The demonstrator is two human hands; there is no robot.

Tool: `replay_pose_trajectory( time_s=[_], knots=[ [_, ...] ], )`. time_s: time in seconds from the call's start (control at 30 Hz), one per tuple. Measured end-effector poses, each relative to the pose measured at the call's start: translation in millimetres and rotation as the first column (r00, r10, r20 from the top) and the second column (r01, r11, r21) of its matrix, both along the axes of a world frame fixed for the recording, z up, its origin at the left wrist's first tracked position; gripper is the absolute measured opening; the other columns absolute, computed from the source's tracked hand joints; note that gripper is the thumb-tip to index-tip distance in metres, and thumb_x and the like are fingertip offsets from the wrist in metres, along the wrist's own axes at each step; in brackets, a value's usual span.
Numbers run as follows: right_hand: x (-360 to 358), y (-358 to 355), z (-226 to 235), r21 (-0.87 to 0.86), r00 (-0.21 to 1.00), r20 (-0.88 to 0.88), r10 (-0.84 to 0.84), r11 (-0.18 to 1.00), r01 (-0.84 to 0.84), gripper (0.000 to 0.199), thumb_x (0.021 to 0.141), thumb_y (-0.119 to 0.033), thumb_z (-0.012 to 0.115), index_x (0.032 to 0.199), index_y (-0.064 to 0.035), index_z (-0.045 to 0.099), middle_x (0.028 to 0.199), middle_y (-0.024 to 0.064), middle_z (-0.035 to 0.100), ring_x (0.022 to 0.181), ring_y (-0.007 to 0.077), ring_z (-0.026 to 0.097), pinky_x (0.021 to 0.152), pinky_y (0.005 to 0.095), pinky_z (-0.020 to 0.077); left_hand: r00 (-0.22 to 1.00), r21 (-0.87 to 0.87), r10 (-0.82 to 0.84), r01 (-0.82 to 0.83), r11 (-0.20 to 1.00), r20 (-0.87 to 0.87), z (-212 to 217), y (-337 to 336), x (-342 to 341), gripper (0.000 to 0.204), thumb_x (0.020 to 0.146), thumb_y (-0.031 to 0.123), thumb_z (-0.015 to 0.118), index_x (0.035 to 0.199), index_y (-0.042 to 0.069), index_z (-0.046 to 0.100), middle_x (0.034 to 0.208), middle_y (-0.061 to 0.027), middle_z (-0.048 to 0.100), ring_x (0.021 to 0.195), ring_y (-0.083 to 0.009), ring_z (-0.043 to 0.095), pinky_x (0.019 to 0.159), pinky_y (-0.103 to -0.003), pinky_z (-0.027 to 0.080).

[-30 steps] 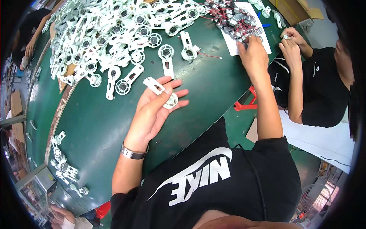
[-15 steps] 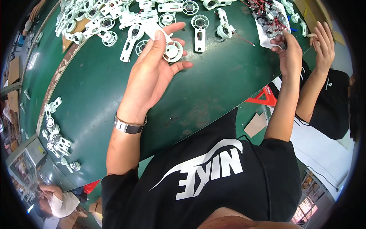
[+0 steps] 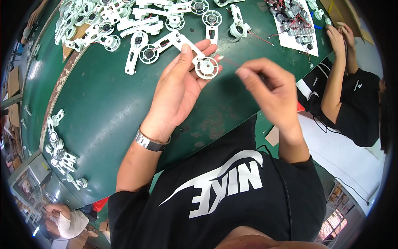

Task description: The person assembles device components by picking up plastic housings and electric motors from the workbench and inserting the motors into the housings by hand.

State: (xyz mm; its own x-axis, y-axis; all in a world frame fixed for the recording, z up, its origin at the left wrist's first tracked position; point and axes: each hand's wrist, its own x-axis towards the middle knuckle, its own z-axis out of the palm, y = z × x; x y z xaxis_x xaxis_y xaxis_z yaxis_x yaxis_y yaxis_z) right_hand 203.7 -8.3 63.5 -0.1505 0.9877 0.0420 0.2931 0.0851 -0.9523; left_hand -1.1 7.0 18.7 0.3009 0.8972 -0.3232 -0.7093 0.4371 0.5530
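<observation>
Left hand: The left hand (image 3: pixel 178 85) is palm up, thumb pressed on top and fingers fanned out beneath, holding a pale green plastic part.
Part in grip: The pale green plastic part (image 3: pixel 207 68), a spoked ring on a slotted arm, lies across the left fingers, ring end toward two o'clock from the palm.
Right hand: The right hand (image 3: pixel 273 91), at three o'clock from the left, has its fingers curled in, thumb and forefinger pinched narrow on a reddish wire; what the palm may hide cannot be told.
Wire: Blurred, the reddish wire (image 3: pixel 230 62) runs from the right fingertips toward ten o'clock, its pale tip near the spoked ring.
Worktop: A green table (image 3: pixel 99 112) spreads beneath both hands.
Main pile: A heap of similar parts (image 3: pixel 107 27) crowds the table between ten and eleven o'clock from the left hand.
Nearby pieces: One loose ringed piece (image 3: pixel 212 18) lies at one o'clock from the left palm.
Small components: Dark and silver components (image 3: pixel 292 25) with red leads sit on a white sheet (image 3: pixel 309 43) at one o'clock from the right hand.
Far cluster: More pale pieces (image 3: pixel 60 154) lie at eight o'clock from the left hand.
Co-worker: At two o'clock from the right hand, a co-worker's hands (image 3: pixel 336 39) are raised close together.
</observation>
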Motion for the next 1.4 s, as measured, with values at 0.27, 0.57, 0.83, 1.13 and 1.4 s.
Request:
replay_pose_trajectory(
  time_s=[0.27,0.57,0.83,1.13,1.4],
  knots=[
    [-33,1,-7,0.161,0.973,0.231,-0.019,0.987,-0.019,0.006,0.091,-0.003,0.072,0.092,0.0025,0.068,0.073,0.007,0.064,0.058,0.01,0.054,0.052,0.0266,0.0426,0.999,0.02,-0.035,0.035,0.999,0.005,1,-2,2,0.058,0.112,0.041,0.041,0.149,-0.004,0.042,0.14,-0.0204,0.057,0.135,-0.0338,0.054,0.115,-0.046,0.045],
    [-38,4,-10,0.315,0.913,0.409,-0.005,0.939,-0.136,0.008,0.087,-0.001,0.07,0.086,0.0011,0.062,0.076,0.0146,0.065,0.063,0.0314,0.062,0.055,0.0404,0.0462,0.999,0.027,-0.006,0.007,1.0,-0.048,0,-3,4,0.053,0.112,0.039,0.044,0.144,-0.002,0.05,0.133,-0.0186,0.062,0.126,-0.0265,0.06,0.108,-0.041,0.05],
    [-35,8,-2,-0.151,0.968,0.224,0.116,0.985,-0.083,0.012,0.091,-0.004,0.065,0.086,0.0042,0.059,0.068,0.0168,0.06,0.054,0.0318,0.058,0.052,0.0408,0.0435,0.992,0.069,-0.01,0.019,0.997,-0.125,-2,-6,8,0.051,0.113,0.038,0.041,0.145,0.0,0.051,0.131,-0.016,0.064,0.123,-0.0231,0.062,0.106,-0.039,0.051],
    [-45,6,-7,0.252,0.855,0.514,-0.062,0.964,-0.081,0.006,0.089,-0.006,0.068,0.088,-0.0037,0.062,0.075,0.0087,0.066,0.062,0.0311,0.065,0.053,0.0409,0.0515,0.994,0.063,-0.016,0.023,0.998,-0.107,-1,-6,8,0.051,0.113,0.038,0.041,0.145,0.0,0.051,0.13,-0.0151,0.065,0.117,-0.0199,0.063,0.103,-0.039,0.052],
    [-44,10,-16,0.501,0.823,0.551,-0.137,0.843,-0.195,0.012,0.079,-0.002,0.072,0.089,-0.005,0.064,0.081,0.0078,0.064,0.07,0.0275,0.067,0.055,0.0391,0.0524,0.996,0.03,-0.003,0.005,1.0,-0.091,4,-7,10,0.051,0.113,0.039,0.041,0.146,0.0,0.05,0.131,-0.0151,0.064,0.113,-0.0196,0.063,0.103,-0.038,0.052]
  ],
)
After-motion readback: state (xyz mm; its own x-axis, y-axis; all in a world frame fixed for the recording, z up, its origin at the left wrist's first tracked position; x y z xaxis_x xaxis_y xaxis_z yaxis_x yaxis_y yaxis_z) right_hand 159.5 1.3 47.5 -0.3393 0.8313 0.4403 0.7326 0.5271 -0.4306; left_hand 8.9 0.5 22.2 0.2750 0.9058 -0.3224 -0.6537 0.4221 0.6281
